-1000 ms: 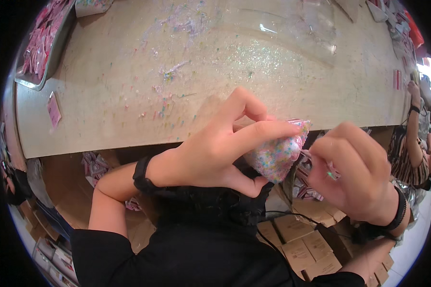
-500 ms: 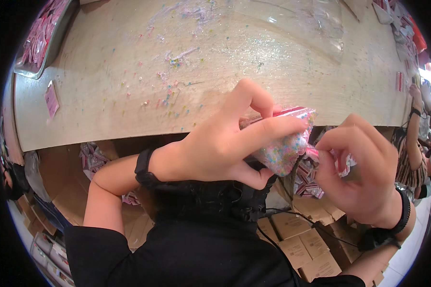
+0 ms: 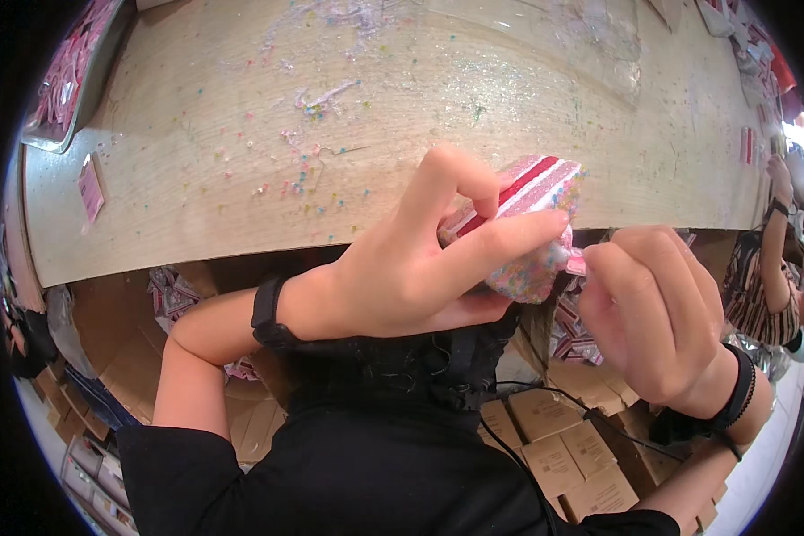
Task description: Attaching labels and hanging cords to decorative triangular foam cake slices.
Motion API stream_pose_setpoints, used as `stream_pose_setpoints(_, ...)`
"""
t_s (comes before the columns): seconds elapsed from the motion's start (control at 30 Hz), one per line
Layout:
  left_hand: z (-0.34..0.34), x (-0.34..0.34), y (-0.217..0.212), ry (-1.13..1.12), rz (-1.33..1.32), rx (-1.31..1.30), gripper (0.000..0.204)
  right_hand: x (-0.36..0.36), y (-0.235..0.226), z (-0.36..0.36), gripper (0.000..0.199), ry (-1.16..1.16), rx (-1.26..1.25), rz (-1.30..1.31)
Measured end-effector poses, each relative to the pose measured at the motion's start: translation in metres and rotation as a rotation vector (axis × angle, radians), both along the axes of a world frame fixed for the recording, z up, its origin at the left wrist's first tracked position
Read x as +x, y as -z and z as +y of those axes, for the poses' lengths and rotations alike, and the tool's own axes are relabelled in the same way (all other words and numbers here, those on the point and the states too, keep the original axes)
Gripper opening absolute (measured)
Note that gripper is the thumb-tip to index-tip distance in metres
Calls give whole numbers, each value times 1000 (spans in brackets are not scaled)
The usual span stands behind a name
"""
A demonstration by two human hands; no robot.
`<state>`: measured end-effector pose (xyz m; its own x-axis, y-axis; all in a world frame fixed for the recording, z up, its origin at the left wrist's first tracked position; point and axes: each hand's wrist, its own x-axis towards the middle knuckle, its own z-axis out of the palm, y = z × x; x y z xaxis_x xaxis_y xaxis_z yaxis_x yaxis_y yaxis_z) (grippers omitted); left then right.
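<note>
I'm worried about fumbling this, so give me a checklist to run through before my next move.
1. Left hand gripping the pink, red and white layered wedge with the speckled multicoloured side: ok.
2. Right hand pinching the small pink tab at the wedge's right edge: ok.
3. Tab firmly joined to the wedge: cannot tell; the join is too small to make out.
4. Pale wood-grain table free of loose scraps: not ok; tiny coloured bits are scattered over it.
5. The other person's hand apart from yours: ok; it is at the far right.
</note>
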<state>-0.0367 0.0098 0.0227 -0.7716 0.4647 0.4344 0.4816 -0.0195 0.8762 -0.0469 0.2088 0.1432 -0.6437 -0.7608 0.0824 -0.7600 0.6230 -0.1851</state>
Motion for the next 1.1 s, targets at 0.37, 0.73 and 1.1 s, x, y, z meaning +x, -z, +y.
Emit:
stream_pose_setpoints(0.37,9,7,14,-207,196,-24,56,3,2,4,32,-177,-42,104)
stream_pose_setpoints(0.73,-15,2,-24,-241,178,-299,56,31,13,22,35,296,-328,121)
stream_pose_setpoints(1.1,-9,-36,-57,-26,450,-430,27,60,47,28,31,451,-453,77)
